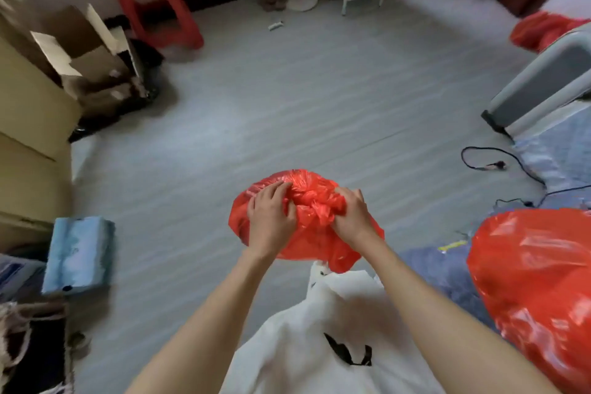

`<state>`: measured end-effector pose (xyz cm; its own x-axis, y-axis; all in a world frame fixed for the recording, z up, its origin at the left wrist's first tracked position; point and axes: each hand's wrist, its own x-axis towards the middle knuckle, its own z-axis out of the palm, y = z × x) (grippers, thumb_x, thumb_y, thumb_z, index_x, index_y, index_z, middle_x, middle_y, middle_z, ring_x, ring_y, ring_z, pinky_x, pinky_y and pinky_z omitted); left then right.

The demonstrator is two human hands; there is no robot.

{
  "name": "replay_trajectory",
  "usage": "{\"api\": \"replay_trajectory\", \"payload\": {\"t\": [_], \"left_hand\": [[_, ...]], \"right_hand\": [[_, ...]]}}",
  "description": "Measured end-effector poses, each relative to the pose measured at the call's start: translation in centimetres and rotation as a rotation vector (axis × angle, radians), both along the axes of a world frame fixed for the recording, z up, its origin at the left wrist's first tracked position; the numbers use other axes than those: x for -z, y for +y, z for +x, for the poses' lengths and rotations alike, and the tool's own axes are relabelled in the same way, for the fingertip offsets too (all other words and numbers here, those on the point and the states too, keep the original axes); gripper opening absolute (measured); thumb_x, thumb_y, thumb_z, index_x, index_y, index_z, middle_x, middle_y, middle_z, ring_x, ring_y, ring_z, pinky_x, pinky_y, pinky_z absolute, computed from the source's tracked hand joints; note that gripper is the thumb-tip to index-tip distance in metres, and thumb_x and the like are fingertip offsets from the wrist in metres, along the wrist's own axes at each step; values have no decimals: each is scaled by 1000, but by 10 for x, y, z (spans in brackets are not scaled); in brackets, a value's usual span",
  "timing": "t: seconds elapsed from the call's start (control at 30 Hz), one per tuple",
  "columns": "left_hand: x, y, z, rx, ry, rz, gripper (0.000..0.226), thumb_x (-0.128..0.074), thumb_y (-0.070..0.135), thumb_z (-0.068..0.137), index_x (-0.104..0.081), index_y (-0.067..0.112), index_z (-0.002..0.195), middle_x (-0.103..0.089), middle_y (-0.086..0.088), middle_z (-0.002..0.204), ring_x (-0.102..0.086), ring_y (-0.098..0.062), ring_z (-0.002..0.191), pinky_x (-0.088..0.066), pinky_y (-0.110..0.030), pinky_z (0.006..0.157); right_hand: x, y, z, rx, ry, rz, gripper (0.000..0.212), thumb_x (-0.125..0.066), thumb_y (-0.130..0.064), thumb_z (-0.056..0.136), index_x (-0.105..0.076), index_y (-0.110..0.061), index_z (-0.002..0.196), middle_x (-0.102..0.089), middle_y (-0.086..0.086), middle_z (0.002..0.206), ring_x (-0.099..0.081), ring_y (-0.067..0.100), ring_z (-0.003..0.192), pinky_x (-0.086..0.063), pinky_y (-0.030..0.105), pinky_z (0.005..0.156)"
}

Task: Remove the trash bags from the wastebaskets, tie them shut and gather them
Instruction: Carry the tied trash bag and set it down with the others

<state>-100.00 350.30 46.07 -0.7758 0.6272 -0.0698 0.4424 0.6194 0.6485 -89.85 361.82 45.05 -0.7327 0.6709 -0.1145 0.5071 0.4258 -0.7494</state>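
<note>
The left hand [270,217] lies on the upper left side of the small red trash bag [287,243], fingers [275,190] curled and closed on a bunch of gathered plastic beside the knot. This grip appears to anchor the bag against the pull of the other hand. The bag is held in front of the body above the floor [287,99], so its weight hangs below the neck and keeps the gathered plastic taut. The knot [311,201] sits at the top centre, between both hands. The right hand [351,217] grips the free twisted end on the right of the knot, fingers closed tightly. A second, larger red bag [531,291] rests at lower right, well apart.
</note>
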Motion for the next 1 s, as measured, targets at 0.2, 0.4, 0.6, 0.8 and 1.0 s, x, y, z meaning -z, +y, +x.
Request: {"api": "replay_trajectory", "payload": {"t": [0.2,0.4,0.6,0.8,1.0], "left_hand": [[17,177,-97,165,28,-31,74,-11,55,75,-40,27,137,-42,2,145,-33,-17,137,-19,-43,115],[-5,343,-184,304,89,-106,76,-10,66,73,-25,37,142,-28,10,152,-16,-15,144,-8,-44,117],[-4,520,-267,396,138,-137,76,-11,65,74,-23,35,143,-27,9,153,-15,-16,144,-10,-45,117],[16,713,-349,606,137,-148,78,-6,66,73,-16,35,144,-20,9,155,-10,-16,145,-11,-43,116],[0,907,-378,840,174,-134,79,-5,66,73,-15,36,145,-19,4,156,-9,-20,145,-14,-44,117]], "right_hand": [[13,180,-89,126,46,-93,52,-43,-46,59,-64,-8,89,-66,13,94,-48,30,99,-41,32,83],[-10,347,-168,141,70,-54,54,-40,-46,57,-62,-8,88,-65,10,94,-47,25,96,-40,30,82],[-10,513,-241,195,114,-17,37,-53,-26,63,-64,-4,91,-65,13,95,-47,25,94,-36,25,82],[11,681,-303,354,94,352,27,-58,-19,61,-64,-9,86,-67,7,82,-40,15,81,-36,28,72],[-8,837,-316,582,6,422,28,-70,-2,59,-65,-10,85,-66,6,80,-39,16,80,-36,28,73]]}}
